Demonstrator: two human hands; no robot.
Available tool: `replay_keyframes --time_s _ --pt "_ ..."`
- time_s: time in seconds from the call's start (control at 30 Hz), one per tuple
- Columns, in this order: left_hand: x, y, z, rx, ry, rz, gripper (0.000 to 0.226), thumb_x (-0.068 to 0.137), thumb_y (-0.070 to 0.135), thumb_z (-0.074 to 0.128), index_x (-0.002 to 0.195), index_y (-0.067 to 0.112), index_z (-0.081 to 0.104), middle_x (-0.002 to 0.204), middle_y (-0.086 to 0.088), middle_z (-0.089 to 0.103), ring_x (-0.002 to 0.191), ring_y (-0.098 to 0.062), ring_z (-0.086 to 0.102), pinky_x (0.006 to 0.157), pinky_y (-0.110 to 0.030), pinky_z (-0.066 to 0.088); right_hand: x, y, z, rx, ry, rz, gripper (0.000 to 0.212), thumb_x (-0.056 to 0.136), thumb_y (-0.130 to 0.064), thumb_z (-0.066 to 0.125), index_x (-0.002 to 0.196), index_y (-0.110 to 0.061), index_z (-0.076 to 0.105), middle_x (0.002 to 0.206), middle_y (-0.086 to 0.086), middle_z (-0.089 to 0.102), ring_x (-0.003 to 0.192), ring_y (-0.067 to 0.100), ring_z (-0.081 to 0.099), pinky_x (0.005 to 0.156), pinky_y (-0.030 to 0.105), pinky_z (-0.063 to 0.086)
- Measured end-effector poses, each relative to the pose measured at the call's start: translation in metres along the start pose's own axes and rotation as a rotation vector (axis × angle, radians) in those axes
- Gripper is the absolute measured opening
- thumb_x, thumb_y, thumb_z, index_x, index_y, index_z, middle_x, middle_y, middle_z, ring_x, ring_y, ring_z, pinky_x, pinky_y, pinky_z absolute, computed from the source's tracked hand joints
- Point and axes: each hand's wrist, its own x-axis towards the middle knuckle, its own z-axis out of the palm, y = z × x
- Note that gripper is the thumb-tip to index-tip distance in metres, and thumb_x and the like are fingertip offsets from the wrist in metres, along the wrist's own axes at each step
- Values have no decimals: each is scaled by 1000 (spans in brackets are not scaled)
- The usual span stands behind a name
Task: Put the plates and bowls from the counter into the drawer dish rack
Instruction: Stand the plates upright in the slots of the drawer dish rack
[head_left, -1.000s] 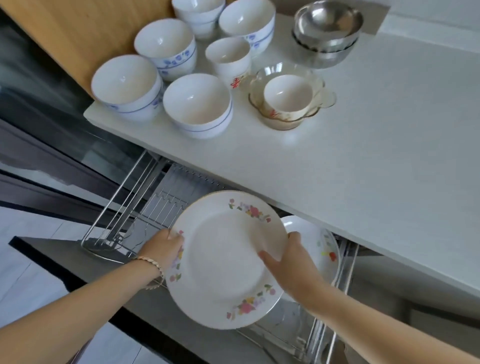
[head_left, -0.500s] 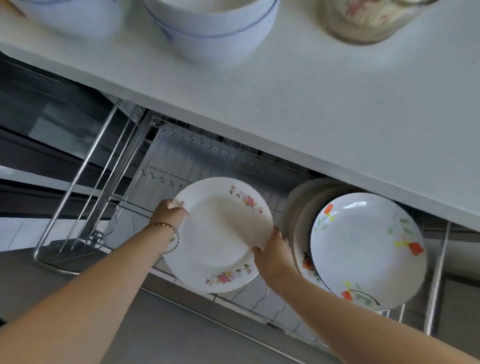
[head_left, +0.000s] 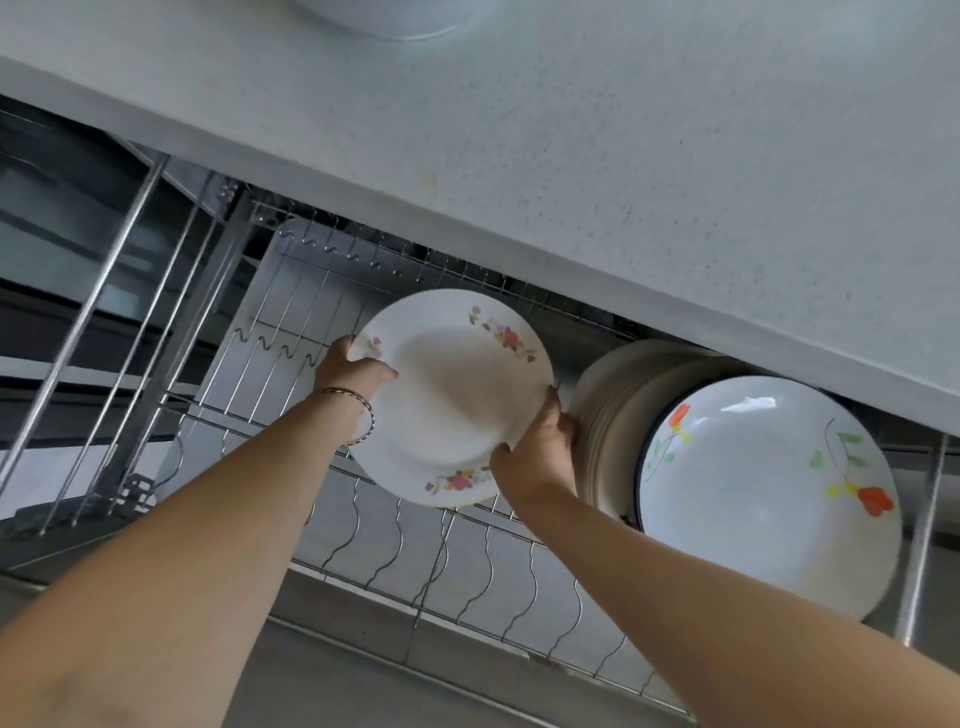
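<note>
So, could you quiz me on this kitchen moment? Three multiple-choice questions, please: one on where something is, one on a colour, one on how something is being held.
1. Where does the orange-flower plate stand?
A. In a sink
B. At the right end of the drawer rack
C. On the floor

2. What colour are most of the flowers on the held plate?
A. Blue
B. Black
C. Pink

3. How is the held plate gripped?
A. By the left hand and the right hand, at opposite sides of the rim
B. By one hand only
C. Not at all; it lies free

Answers:
1. B, it stands on edge in the rack's right end, in front of other plates.
2. C, pink blooms show at the upper and lower rim.
3. A, each hand clasps one side of the rim.
</note>
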Motion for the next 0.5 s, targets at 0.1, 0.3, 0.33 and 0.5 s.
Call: replay_keyframes --time_s 0.1,0.3,0.33,0.5 --pt "-1 0 -3 -65 -41 12 52 73 6 64 124 13 55 119 -3 61 100 -29 60 89 -34 45 -2 3 1 107 29 -13 83 84 -3 52 149 -23 6 147 8 19 135 28 34 110 34 35" --pt "8 11 -4 -117 -68 88 58 74 3 62 130 15 53 129 -8 61 112 -30 59 87 -34 44 -9 2 15 185 45 -1 77 83 -4 51 147 -22 13 151 7 9 137 28 31 107 32 37" --pt "8 13 -4 -101 -73 100 52 75 3 61 127 13 56 125 -10 62 103 -30 60 81 -31 43 -9 2 16 187 56 -2 76 83 -4 51 147 -21 14 151 8 10 136 29 31 106 31 36" --pt "2 20 -6 -85 -118 122 54 63 14 61 117 6 61 96 -13 61 83 -24 54 70 -28 40 -10 5 13 220 50 -6 74 83 -4 50 147 -21 16 151 6 15 134 27 35 103 31 40"
